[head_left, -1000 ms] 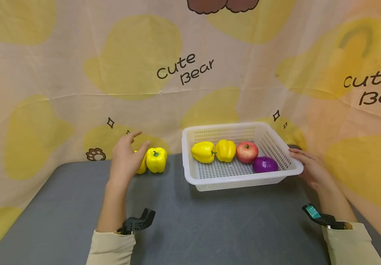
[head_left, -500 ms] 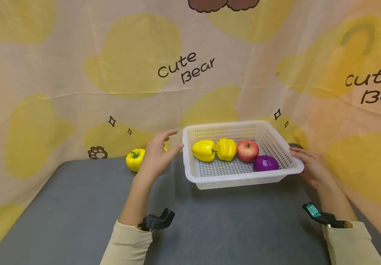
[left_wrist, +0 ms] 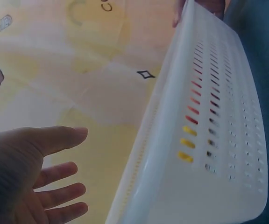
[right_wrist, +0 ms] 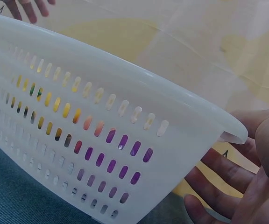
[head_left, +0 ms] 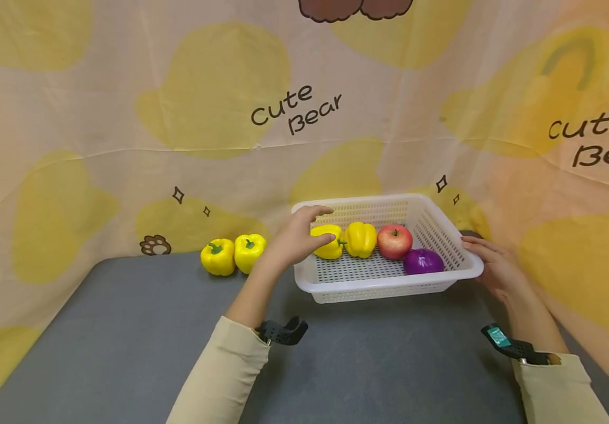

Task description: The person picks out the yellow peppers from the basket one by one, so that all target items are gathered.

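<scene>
My left hand (head_left: 295,235) hovers with spread fingers over the left end of a white plastic basket (head_left: 389,287), holding nothing. The left wrist view shows its thumb and fingers apart from the basket wall. At the basket's right end my right hand (head_left: 502,270) grips the rim, thumb over it and fingers beneath. Inside lie two yellow bell peppers (head_left: 360,240), the left one partly hidden by my left hand, a red apple (head_left: 394,242) and a round glossy purple thing (head_left: 423,262). Left of the basket, a yellow bell pepper (head_left: 218,257) stands beside another yellow bell pepper (head_left: 248,251).
A dark grey table (head_left: 140,330) lies under everything. Behind it hangs a printed cloth (head_left: 219,88) with yellow patches and lettering, close to the basket's back. The cloth also runs along the right side, near my right arm.
My left hand has moved right, from the loose bell peppers to above the basket's left end, uncovering both peppers. The right hand and basket have stayed in place.
</scene>
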Demonstrator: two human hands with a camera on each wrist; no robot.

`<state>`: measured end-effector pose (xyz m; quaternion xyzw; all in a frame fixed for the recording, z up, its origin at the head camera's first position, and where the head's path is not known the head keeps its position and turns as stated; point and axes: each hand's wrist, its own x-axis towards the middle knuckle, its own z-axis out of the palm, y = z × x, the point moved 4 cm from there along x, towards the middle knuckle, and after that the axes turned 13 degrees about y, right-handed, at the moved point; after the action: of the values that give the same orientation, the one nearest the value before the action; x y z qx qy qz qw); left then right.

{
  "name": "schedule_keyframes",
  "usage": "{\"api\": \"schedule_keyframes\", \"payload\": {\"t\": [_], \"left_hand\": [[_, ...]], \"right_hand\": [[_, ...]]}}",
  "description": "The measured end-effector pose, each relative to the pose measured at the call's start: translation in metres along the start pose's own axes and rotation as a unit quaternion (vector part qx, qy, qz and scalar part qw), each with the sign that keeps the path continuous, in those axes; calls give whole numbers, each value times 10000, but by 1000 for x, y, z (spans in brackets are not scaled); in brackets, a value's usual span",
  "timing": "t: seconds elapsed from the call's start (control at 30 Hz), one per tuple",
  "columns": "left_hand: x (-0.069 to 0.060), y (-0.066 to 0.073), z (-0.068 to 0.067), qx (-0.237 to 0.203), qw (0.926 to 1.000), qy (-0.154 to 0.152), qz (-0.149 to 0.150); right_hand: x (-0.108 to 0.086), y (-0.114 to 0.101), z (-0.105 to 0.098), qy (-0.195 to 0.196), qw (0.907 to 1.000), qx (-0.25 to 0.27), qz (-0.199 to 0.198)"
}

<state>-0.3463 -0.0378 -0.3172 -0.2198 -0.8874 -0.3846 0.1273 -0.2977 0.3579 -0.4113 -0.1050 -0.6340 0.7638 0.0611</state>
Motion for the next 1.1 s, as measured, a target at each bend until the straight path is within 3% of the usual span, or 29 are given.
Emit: {"api": "schedule_keyframes", "payload": {"t": [0.57,0.73,0.83,0.97,1.1], "left_hand": [[27,12,43,385,9991,-157,-32],[30,1,61,397,9990,30,-188],[27,-11,69,634,9976,41,-270],[25,-21,73,998,9945,-44,-308],[26,-22,75,1093,9930,-250,-378]], "right_hand": [[0,-2,0,129,9995,-265,111],[-2,1,-3,169,9995,-264,90],[-2,2,-2,158,9993,-332,80],[-1,2,0,100,9992,-393,61],[0,1,1,110,9995,-285,35]]}}
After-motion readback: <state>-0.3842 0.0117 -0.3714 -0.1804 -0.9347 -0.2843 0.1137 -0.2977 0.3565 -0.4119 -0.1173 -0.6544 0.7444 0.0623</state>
